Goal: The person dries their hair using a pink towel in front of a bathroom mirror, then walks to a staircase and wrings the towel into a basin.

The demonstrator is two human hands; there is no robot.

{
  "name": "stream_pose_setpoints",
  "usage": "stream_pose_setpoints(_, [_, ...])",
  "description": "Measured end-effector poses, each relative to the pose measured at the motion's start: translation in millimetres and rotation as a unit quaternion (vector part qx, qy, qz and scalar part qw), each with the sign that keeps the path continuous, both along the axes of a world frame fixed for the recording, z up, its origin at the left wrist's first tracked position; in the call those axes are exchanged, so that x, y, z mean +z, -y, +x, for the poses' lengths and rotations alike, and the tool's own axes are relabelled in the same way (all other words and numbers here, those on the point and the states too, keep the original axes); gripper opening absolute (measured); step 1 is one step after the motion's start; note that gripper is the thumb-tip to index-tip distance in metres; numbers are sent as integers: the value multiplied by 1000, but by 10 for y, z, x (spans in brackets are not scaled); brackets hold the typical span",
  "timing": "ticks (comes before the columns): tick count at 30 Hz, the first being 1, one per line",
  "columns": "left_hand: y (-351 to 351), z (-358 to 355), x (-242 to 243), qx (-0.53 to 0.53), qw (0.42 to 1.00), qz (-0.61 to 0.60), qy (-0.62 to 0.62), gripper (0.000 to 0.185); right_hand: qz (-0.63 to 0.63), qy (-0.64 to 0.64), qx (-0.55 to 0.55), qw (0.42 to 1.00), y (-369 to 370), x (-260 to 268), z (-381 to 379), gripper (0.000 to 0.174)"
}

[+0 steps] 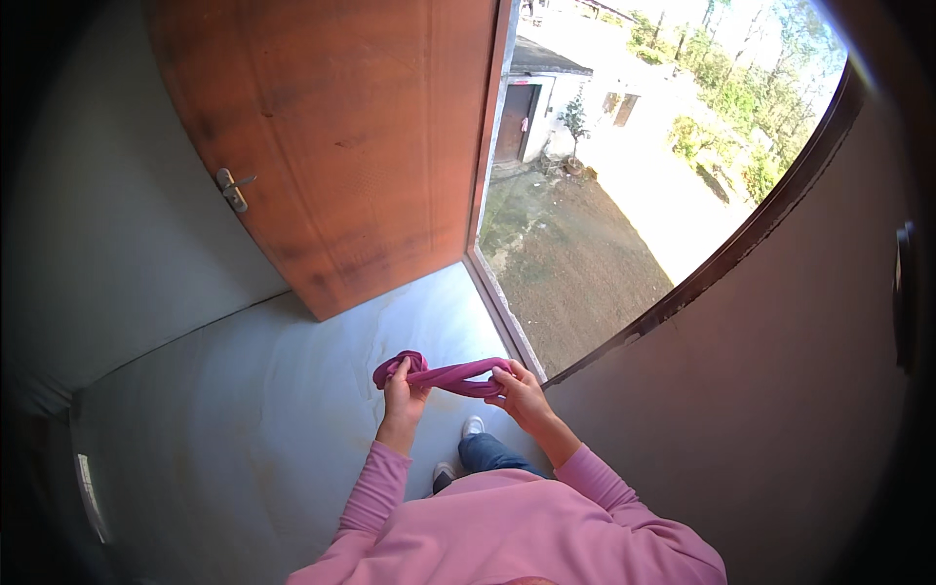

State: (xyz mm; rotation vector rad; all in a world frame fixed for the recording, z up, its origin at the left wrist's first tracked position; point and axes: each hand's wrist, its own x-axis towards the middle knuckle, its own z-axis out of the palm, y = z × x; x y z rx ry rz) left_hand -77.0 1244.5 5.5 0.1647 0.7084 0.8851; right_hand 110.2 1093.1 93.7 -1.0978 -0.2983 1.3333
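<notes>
A magenta loop of twisted fabric (457, 376) is stretched between my two hands, in front of my body and above the floor. My left hand (404, 398) grips its bunched left end, with the thumb on top. The loop's right end is pinched between the thumb and fingers of my right hand (521, 395). A narrow gap shows between the strands close to my right hand. Both forearms are in pink sleeves.
An orange-brown wooden door (351, 146) with a metal lever handle (234, 190) stands open at the upper left. Past the door sill (504, 322) lies a sunlit yard (578, 256) with a potted tree. A wall (731, 387) rises on my right. My shoes (473, 425) are on the smooth floor (292, 409).
</notes>
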Motion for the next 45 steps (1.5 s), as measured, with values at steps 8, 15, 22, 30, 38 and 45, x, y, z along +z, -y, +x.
stream_pose_setpoints(8, [-529, 1203, 141, -342, 933, -106, -46, 85, 51, 360, -151, 919, -1185, 173, 1085, 23])
stream_pose_setpoints(15, [-1807, 2794, 347, -433, 900, 32, 42, 32, 103, 705, -84, 697, -2158, 301, 1298, 27])
stream_pose_setpoints(22, [-2058, 4096, 545, -395, 913, 65, -84, 29, -112, 552, -335, 755, -2706, -342, 2818, 35])
stream_pose_setpoints(30, [-2970, 4934, 104, -584, 783, 149, -152, 36, -30, 84, -555, 827, -2323, -646, 3737, 27])
stream_pose_setpoints(38, [-3193, 5966, -355, -790, 561, -207, 133, 59, -231, 425, -460, 745, -3485, -104, 3671, 22])
stream_pose_setpoints(45, [-2938, 6484, -190, -875, 461, -146, -15, 21, -380, 579, -392, 605, -3999, -150, 3707, 18])
